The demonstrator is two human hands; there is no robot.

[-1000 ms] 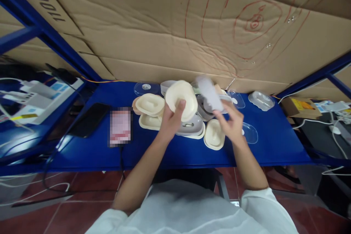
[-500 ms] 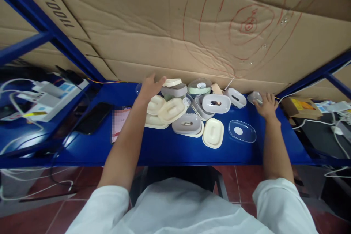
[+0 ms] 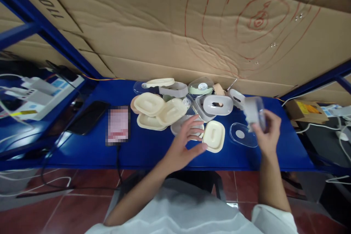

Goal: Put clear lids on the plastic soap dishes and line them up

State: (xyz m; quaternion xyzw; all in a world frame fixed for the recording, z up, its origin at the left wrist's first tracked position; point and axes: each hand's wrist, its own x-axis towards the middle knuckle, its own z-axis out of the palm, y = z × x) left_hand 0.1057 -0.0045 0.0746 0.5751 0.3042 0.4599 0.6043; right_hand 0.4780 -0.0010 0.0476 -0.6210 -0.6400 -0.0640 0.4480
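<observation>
My right hand holds a grey plastic soap-dish part lifted above the blue shelf, at the right of a pile of dishes. My left hand hovers with fingers spread and nothing in it, just over a grey dish and beside a cream dish. A clear lid lies flat under and left of my right hand. More cream dishes are stacked at the left of the pile, and a grey dish with a slot sits behind.
A black phone and a blurred-out card lie at the left on the shelf. Cardboard walls the back. Cables and white boxes crowd the far left; a small carton and wires sit at the right.
My right hand has picked the grey part up from the back right and drawn it toward me. My left hand has pulled back from the rear of the pile to its front.
</observation>
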